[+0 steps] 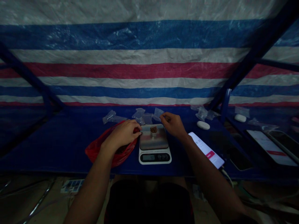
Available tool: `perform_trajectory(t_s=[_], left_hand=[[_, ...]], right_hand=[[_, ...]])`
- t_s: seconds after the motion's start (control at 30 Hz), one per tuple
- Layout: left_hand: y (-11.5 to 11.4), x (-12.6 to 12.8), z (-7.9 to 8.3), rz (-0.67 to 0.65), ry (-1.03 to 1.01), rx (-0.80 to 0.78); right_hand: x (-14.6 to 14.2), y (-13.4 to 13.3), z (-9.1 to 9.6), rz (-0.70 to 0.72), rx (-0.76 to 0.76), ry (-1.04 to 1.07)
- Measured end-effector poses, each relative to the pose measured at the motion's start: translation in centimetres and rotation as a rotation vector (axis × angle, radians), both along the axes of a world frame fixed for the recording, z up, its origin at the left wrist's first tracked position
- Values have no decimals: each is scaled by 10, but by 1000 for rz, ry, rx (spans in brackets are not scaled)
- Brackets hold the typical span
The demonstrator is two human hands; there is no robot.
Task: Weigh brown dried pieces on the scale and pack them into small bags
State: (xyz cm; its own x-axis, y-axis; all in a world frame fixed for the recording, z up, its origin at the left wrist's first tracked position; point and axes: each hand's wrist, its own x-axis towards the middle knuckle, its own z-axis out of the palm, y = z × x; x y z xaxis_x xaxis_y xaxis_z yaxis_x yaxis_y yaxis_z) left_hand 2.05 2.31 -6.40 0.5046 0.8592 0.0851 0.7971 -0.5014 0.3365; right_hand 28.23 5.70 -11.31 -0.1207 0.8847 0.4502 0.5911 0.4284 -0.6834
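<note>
A small white digital scale (154, 147) stands on the blue table top, with a little white cup (153, 131) of brown material on its platform. My left hand (123, 133) rests with curled fingers over a red plastic bag (98, 149) just left of the scale; what it holds, if anything, is hidden. My right hand (172, 123) is behind the scale's right corner, its fingers pinching a small clear plastic pouch (158, 113). More clear pouches (140, 115) lie behind the scale.
A lit phone (206, 150) lies right of the scale. Two white oval objects (203, 125) and more clear pouches (203, 112) lie further right, beside other phones (271, 146). A striped tarp (140, 62) hangs behind, with blue frame bars (245, 62) at both sides.
</note>
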Motion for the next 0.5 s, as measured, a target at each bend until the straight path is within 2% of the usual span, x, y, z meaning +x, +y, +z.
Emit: perform_trajectory(t_s=[0.13,0.37,0.5], left_hand=[[0,-2,-6,-34,11,-1],[-8,21,11,-100,-241,59],[-7,39,13,-152,-191,82]], right_hand=[[0,0,0,-10,13,-12],[-1,1,-1,-7,9,-15],[0,1,-1,-13,8,-19]])
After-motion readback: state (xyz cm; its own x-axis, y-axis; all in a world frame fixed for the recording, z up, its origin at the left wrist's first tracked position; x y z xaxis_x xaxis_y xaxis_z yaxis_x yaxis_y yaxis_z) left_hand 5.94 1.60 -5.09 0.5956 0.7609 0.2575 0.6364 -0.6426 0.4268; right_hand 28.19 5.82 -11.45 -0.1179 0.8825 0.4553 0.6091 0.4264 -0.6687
